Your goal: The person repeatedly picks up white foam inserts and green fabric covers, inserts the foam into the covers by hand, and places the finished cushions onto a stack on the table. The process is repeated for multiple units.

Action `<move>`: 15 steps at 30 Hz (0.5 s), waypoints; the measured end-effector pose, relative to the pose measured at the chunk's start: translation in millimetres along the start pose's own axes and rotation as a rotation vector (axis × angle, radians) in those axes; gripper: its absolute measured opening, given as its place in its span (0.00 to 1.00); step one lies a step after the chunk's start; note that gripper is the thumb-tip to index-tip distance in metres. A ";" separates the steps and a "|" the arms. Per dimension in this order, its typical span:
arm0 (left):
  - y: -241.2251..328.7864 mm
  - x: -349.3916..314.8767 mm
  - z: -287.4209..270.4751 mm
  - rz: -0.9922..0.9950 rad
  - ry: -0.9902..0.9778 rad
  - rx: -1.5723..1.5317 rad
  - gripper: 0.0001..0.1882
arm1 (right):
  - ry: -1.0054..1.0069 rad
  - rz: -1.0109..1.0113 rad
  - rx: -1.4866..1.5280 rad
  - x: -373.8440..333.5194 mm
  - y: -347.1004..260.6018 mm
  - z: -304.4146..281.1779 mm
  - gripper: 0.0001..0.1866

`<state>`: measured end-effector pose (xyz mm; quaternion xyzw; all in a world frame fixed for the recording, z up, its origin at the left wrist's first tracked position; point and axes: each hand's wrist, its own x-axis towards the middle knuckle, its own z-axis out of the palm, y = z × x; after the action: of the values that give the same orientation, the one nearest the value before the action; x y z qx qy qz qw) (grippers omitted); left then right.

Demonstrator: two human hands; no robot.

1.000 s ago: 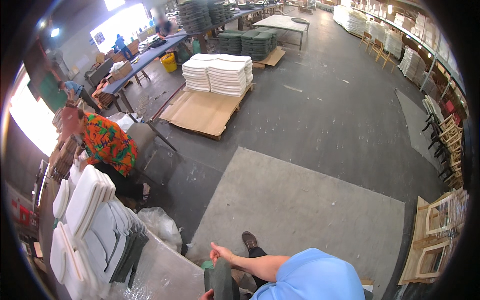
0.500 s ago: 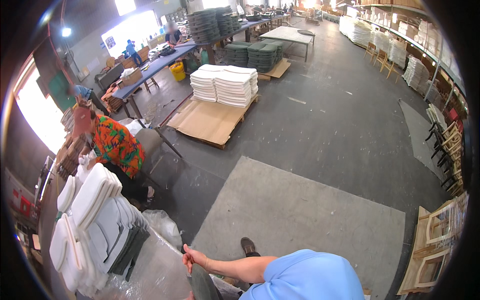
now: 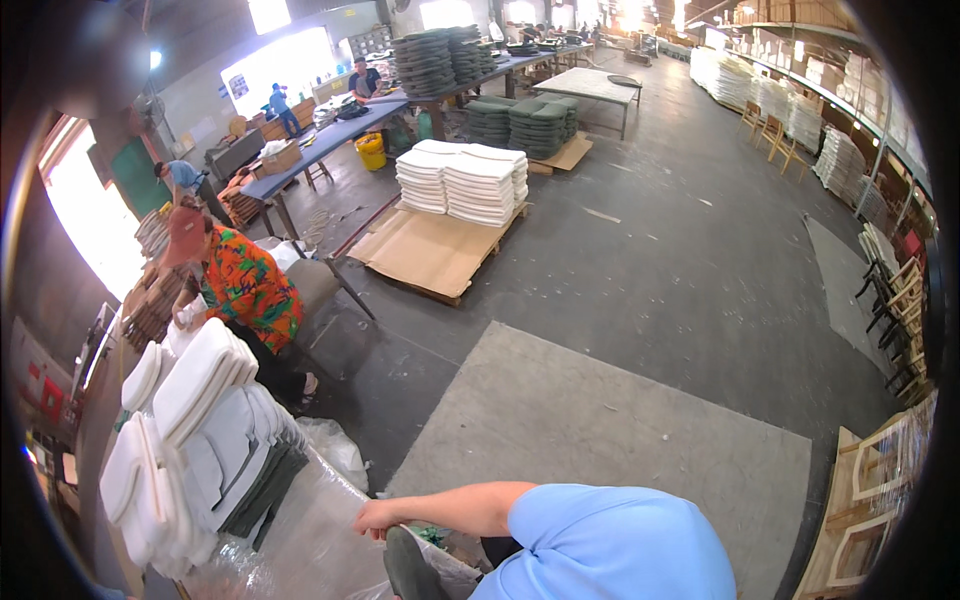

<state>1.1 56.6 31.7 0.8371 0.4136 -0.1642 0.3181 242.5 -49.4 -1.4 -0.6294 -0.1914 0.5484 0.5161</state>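
My right hand (image 3: 376,518) reaches in from the right, its arm coming out of a light blue sleeve. Its fingers are curled closed at the edge of a plastic-covered table (image 3: 310,535); what they hold, if anything, is hidden. Just below the hand, a dark green cushion (image 3: 408,565) stands on end, partly cut off by the lower edge. Past the cushion lies some green and whitish material (image 3: 432,537), too small to name. My left hand is out of view. White foam pads (image 3: 205,385) are heaped at the table's left, over dark green cushion covers (image 3: 262,495).
A person in an orange patterned shirt (image 3: 250,285) sits beyond the pads. White pads (image 3: 460,185) are stacked on a cardboard-topped pallet (image 3: 415,250). Wooden chair frames (image 3: 865,500) stand at right. A grey mat (image 3: 600,440) covers the floor ahead.
My right hand has gone from thumb raised at the green cushion's top to curled closed just above it. Fingertips at the lower edge have left view. The whole view has shifted slightly.
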 end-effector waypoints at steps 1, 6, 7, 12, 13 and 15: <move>-10.8 2.1 3.3 -0.038 0.002 -0.006 0.33 | -0.078 -0.002 -0.134 2.3 -11.8 4.7 0.22; -44.1 4.9 34.7 0.211 0.556 -0.103 0.14 | -0.311 -0.181 -1.129 29.5 -1.2 26.7 0.37; -49.5 8.9 38.0 0.263 0.643 -0.238 0.16 | -0.384 -0.207 -1.231 30.9 -2.4 32.2 0.38; -64.8 -18.9 19.7 0.173 0.407 -0.368 0.19 | -0.492 -0.074 -1.348 26.7 -27.0 49.5 0.33; -69.1 -18.2 9.8 0.119 0.299 -0.342 0.23 | -0.425 -0.154 -1.392 31.0 -19.5 43.4 0.28; -92.6 -29.8 -8.0 -0.065 -0.012 -0.367 0.23 | -0.393 -0.013 -1.414 35.3 -25.6 49.3 0.23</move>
<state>-90.6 86.6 16.9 0.7502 0.4616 -0.1014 0.4625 218.6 10.9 9.8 -0.7010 -0.5924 0.3935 -0.0542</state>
